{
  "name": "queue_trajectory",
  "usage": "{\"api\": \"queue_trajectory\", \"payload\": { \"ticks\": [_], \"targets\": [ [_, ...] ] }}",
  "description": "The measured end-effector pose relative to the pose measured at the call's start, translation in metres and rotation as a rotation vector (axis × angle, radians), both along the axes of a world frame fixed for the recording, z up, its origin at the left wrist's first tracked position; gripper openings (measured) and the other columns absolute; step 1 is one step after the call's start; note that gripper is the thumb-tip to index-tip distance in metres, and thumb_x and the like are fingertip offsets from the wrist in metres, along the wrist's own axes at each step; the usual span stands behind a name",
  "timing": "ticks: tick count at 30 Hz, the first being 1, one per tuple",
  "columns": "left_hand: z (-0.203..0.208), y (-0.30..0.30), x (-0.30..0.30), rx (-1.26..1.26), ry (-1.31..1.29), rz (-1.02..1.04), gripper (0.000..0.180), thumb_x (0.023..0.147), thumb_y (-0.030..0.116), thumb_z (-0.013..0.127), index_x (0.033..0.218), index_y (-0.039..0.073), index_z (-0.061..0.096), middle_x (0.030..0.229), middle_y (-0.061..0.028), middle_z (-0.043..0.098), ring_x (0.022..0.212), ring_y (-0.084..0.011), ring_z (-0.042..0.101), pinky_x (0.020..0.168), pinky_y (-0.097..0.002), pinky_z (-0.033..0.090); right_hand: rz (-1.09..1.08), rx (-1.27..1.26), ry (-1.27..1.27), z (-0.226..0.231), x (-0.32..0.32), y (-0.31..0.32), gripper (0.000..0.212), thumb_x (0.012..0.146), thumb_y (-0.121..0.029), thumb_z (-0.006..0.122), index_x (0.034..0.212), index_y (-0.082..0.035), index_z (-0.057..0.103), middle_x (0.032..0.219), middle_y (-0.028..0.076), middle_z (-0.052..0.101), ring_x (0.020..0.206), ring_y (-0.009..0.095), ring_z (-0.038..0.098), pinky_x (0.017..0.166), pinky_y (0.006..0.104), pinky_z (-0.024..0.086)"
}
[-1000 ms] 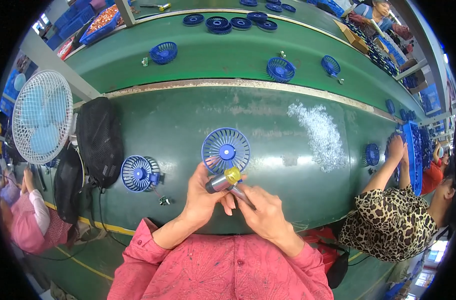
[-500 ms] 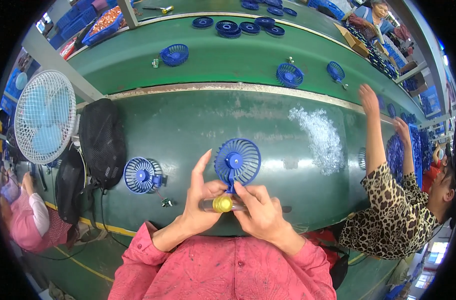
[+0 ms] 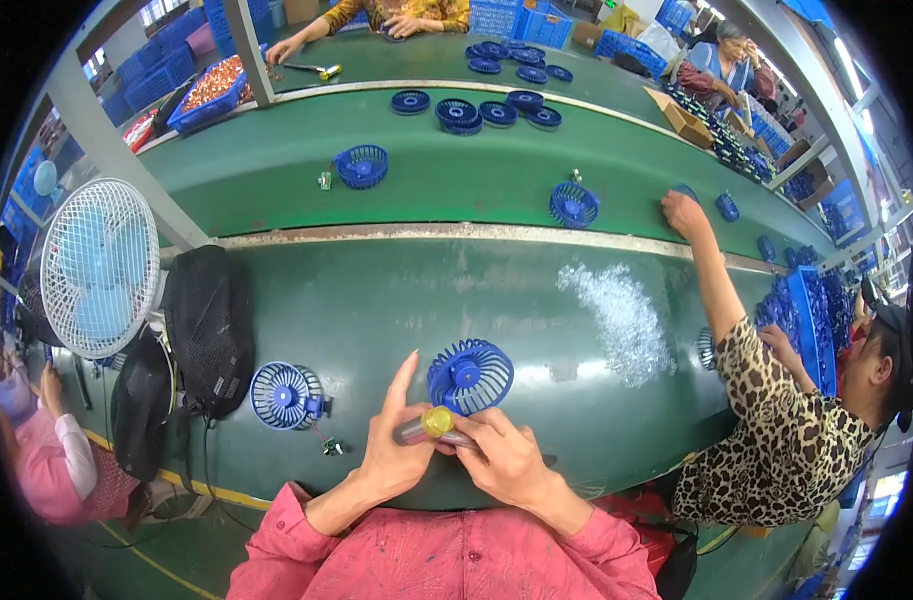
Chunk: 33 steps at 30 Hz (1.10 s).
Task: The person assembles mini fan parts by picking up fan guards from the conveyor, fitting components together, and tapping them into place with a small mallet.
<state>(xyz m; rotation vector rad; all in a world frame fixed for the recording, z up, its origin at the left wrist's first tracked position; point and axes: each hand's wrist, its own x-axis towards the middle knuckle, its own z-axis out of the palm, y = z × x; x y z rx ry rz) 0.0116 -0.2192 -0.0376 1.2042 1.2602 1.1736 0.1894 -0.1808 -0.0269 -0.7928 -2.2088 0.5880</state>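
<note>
Low over the bench, between my two hands, is a blue fan housing (image 3: 466, 373) with a slatted round cage. My left hand (image 3: 394, 445) is closed near its lower end, index finger pointing up; its grip is partly hidden. A hammer (image 3: 436, 421) with a yellow face lies across in front of the housing's lower end. My right hand (image 3: 508, 462) wraps its handle, whose dark tip shows beyond the fingers, and also rests by the housing. Left of my hands, another blue fan housing (image 3: 284, 396) lies on the bench, wired to a small green circuit board (image 3: 333, 446).
Small clear pieces (image 3: 616, 320) lie heaped on the bench (image 3: 376, 290). A white fan (image 3: 101, 268) and a black mesh bag (image 3: 208, 330) stand left. Beyond, a green belt (image 3: 276, 150) carries blue housings. A co-worker in leopard print (image 3: 776, 430) reaches over at right.
My view has tilted up, showing more of the far table. The fan housing in my hands has tipped, its cage now slanted. The co-worker's hand at right has moved to a housing on the belt.
</note>
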Motion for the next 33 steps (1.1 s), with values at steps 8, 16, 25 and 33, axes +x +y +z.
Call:
{"api": "queue_trajectory", "payload": {
  "ticks": [8,16,25,33],
  "targets": [
    [0.005,0.018,0.006,-0.159,-0.604,0.075,0.076,0.088,-0.01,0.053,0.15,0.007,0.011,0.095,-0.022,0.064,0.064,-0.0276,0.068,0.052,-0.0349,0.06,-0.195,-0.636,0.195,-0.001,0.001,-0.007,0.05,0.091,-0.013,0.066,0.133,0.005,0.045,0.108,0.02,0.07,0.09,0.026,0.072,0.074,0.0357,0.057],
    [0.005,0.02,0.014,-0.189,-0.653,0.179,0.065,0.09,-0.002,0.059,0.144,0.002,0.023,0.089,-0.0176,0.066,0.056,-0.0212,0.065,0.046,-0.0311,0.057,-0.214,-0.486,0.137,-0.014,-0.003,0.001,0.047,0.087,-0.012,0.071,0.128,0.001,0.054,0.094,0.02,0.07,0.078,0.028,0.072,0.064,0.035,0.055],
    [0.012,0.031,0.024,-0.288,-0.585,0.087,0.073,0.088,-0.007,0.057,0.148,0.006,0.018,0.103,-0.0225,0.064,0.059,-0.0265,0.066,0.048,-0.034,0.057,-0.186,-0.512,-0.076,0.011,0.023,0.016,0.021,0.09,-0.01,0.064,0.109,-0.002,0.067,0.078,0.017,0.067,0.064,0.023,0.068,0.057,0.034,0.052],
    [0.011,0.025,0.011,-0.281,-0.55,0.037,0.067,0.094,0.002,0.056,0.146,0.003,0.014,0.106,-0.0242,0.065,0.067,-0.0258,0.068,0.056,-0.033,0.059,-0.385,-0.868,0.06,0.021,0.038,0.037,0.029,0.093,-0.016,0.066,0.118,0.0,0.067,0.082,0.001,0.069,0.075,0.004,0.059,0.065,0.0241,0.049]
  ]
}}
